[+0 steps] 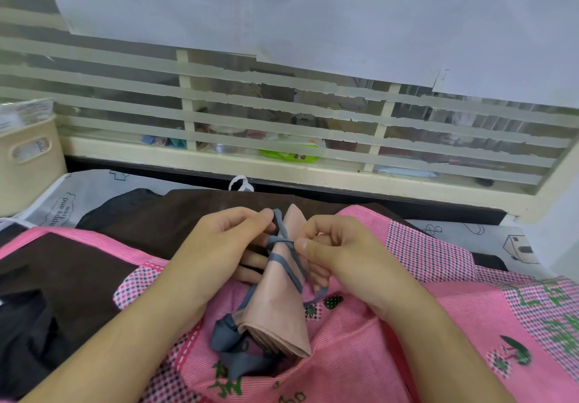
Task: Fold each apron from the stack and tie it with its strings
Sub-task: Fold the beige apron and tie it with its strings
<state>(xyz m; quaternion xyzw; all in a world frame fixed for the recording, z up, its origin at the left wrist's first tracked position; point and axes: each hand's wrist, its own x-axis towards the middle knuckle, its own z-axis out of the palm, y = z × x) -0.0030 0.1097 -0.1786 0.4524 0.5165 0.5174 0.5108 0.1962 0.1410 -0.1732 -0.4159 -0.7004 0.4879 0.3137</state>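
A pale pink apron [277,315] lies folded into a narrow bundle at the centre, resting on a bright pink patterned apron [423,324]. Grey-blue strings [283,258] wrap around the bundle and cross near its upper end. My left hand [219,246] pinches one string end at the bundle's top, with its lower fingers tucked under the bundle. My right hand [338,252] pinches the string at the crossing, and another length runs down past its fingers. A loose grey strap [228,343] bunches at the bundle's lower left.
Brown aprons [175,214] and black fabric [28,327] spread left and behind. A beige basket [28,155] stands at far left. A striped glass partition [282,120] with a cream sill runs along the back. White printed table cover [470,233] shows at right.
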